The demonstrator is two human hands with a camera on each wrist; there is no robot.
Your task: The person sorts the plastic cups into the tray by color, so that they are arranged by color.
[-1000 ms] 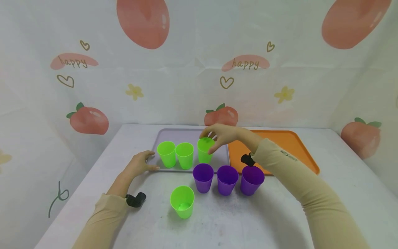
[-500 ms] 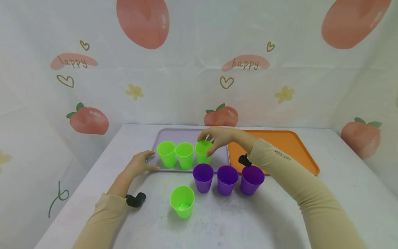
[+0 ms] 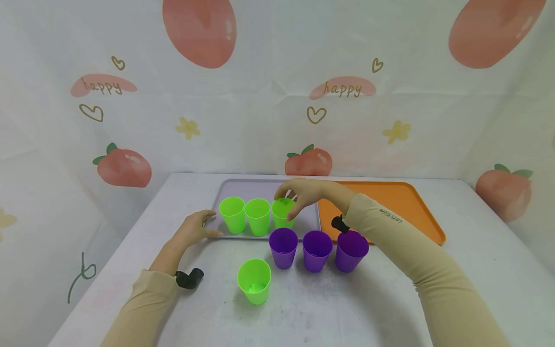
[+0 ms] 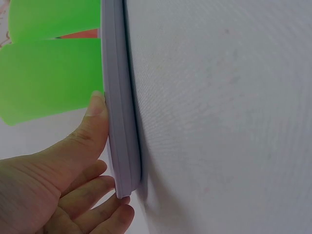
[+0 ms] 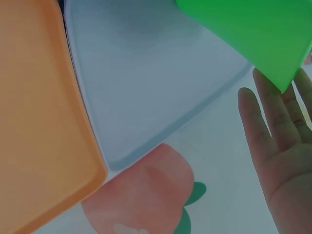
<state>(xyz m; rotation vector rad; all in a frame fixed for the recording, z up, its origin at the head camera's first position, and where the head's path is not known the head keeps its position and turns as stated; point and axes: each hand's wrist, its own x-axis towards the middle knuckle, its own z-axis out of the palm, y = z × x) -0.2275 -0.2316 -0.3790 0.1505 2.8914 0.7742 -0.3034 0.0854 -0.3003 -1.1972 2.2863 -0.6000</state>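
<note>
a lone green cup (image 3: 254, 286) stands unmoved on the near tabletop (image 3: 312, 318), three purple cups (image 3: 317, 255) behind it to the right; the left hand (image 3: 193, 227) grips the near left corner of the lilac tray (image 3: 251, 188), thumb along the rim; on that tray, the third green cup (image 3: 281, 215) now sits further left than a second ago, just beside the middle green cup (image 3: 257, 221), apparently tightening the row; arched above, the right hand (image 3: 307, 191) grasps its rim between thumb and fingers
</note>
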